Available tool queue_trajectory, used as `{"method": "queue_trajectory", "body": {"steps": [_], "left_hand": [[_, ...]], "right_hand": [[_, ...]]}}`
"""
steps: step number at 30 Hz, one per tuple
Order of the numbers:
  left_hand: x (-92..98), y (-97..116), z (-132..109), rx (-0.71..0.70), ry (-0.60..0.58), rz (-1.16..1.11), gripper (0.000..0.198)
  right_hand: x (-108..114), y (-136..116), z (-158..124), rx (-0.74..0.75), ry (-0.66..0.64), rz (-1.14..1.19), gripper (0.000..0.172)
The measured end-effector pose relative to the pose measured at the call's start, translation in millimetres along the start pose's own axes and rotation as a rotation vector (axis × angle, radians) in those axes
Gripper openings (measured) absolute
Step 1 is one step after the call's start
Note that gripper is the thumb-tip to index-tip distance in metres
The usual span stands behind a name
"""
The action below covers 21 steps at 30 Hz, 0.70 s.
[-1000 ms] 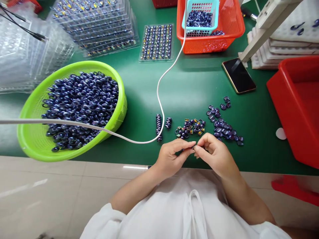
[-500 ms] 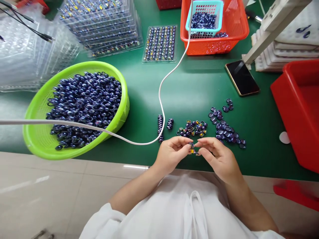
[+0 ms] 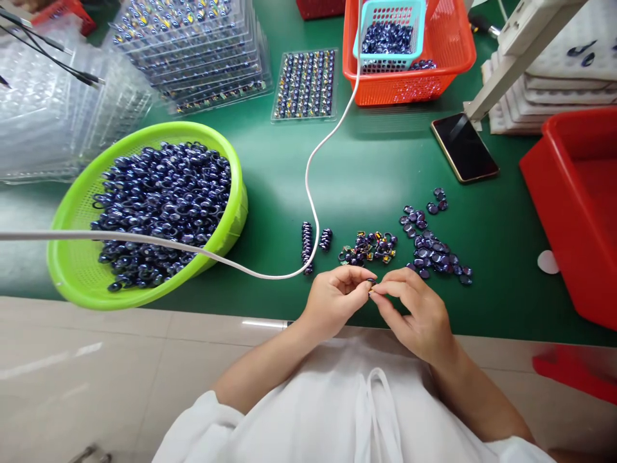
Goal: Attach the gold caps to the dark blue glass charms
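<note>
My left hand (image 3: pixel 335 297) and my right hand (image 3: pixel 414 308) meet at the near edge of the green table (image 3: pixel 376 167), fingertips pinched together on one small dark blue part (image 3: pixel 371 283). Just beyond them lies a small heap of blue parts with yellow bits (image 3: pixel 369 247). To its right is a scatter of flat blue oval pieces (image 3: pixel 434 247). Two short stacks of blue rings (image 3: pixel 307 244) lie to the left of the heap.
A lime green basket (image 3: pixel 144 212) full of blue parts stands at left, with a white cable (image 3: pixel 308 193) crossing it. Clear trays (image 3: pixel 193 51) are stacked behind. A filled tray (image 3: pixel 304 83), an orange basket (image 3: pixel 405 58), a phone (image 3: pixel 464 146) and a red bin (image 3: pixel 578 206) surround the work spot.
The fingers have shifted slightly on the small part between them; its yellow bit showed half a second ago and is now covered. The hands stay in the same spot.
</note>
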<state>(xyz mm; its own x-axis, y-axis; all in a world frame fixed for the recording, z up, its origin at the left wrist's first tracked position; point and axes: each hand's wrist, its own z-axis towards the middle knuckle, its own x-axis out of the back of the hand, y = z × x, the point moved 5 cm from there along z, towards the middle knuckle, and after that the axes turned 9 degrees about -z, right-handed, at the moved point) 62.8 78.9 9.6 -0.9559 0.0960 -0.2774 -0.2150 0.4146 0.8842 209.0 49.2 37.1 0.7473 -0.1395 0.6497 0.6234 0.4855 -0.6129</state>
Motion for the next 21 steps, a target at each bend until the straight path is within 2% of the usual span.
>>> {"method": "queue_trajectory", "body": {"steps": [3,6,10,13,16,19,21], "left_hand": [[1.0,3.1,-3.0,-0.046,-0.036,0.140,0.016],[0.5,11.1,-6.9,-0.162,-0.106,0.304,0.020],[-2.6,17.1,-11.4,-0.270,-0.213,0.370,0.022],[-1.7,14.8,-11.1,-0.225,-0.206,0.336,0.021],[0.8,10.0,-8.7,-0.090,-0.155,0.209,0.017],[2.7,6.3,-5.8,0.052,-0.115,0.024,0.016],[4.9,5.1,-3.2,0.095,-0.084,-0.065,0.017]], "right_hand": [[0.7,3.2,0.6,-0.094,-0.026,0.050,0.014],[3.0,8.4,0.7,-0.207,-0.071,0.097,0.010],[2.9,16.9,-1.1,-0.366,-0.172,0.147,0.011],[0.2,21.2,-3.8,-0.466,-0.230,0.200,0.011],[-3.0,22.3,-6.7,-0.499,-0.245,0.289,0.011],[-3.1,22.9,-8.8,-0.455,-0.221,0.343,0.005],[0.4,21.3,-7.9,-0.341,-0.173,0.321,0.016]]}}
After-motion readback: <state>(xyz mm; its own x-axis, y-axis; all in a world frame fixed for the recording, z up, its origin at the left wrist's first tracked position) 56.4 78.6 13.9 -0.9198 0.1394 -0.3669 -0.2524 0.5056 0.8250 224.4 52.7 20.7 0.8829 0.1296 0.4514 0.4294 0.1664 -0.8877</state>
